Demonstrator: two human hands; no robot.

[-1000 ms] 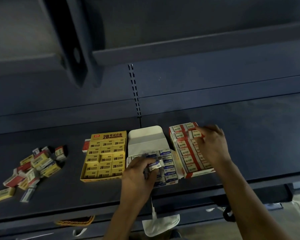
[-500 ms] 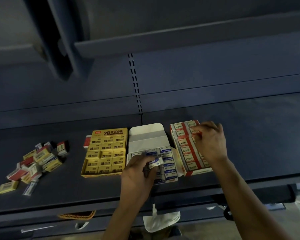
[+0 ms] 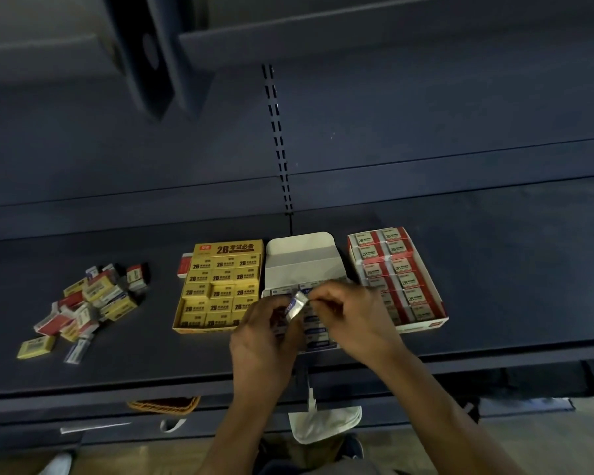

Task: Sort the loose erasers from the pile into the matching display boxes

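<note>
Two hands meet over the white box (image 3: 302, 265) in the middle of the shelf (image 3: 494, 269), and they cover most of what is inside it. The left hand (image 3: 266, 341) grips one eraser (image 3: 295, 305) with a blue and white label. Its fingers are curled round the lower part, and the eraser is tilted just above the rows in the box. The right hand (image 3: 357, 320) has its fingers bent, and the tips reach the upper end of the same eraser. I cannot tell whether they pinch it or only touch it, because the picture is blurred there. Of the rows I see only a few blue labels between and below the hands. The white flap stands open at the back.

The yellow box (image 3: 216, 286) lies just left of the white one, and its near right corner is hidden behind the left hand. The red box (image 3: 398, 269) lies just right, and the right hand covers its near left part. A red eraser (image 3: 184, 265) shows from behind the far left corner of the yellow box, half hidden.

Far to the left is the pile (image 3: 90, 303) of loose erasers, with labels too small to read. Between the pile and the yellow box runs a wide band of dark shelf. Another band stretches from the red box to the right edge of the picture. The three boxes sit near the front edge of the shelf. Below that edge, a woven basket (image 3: 165, 404) and a white bag (image 3: 323, 423) are partly cut off.
</note>
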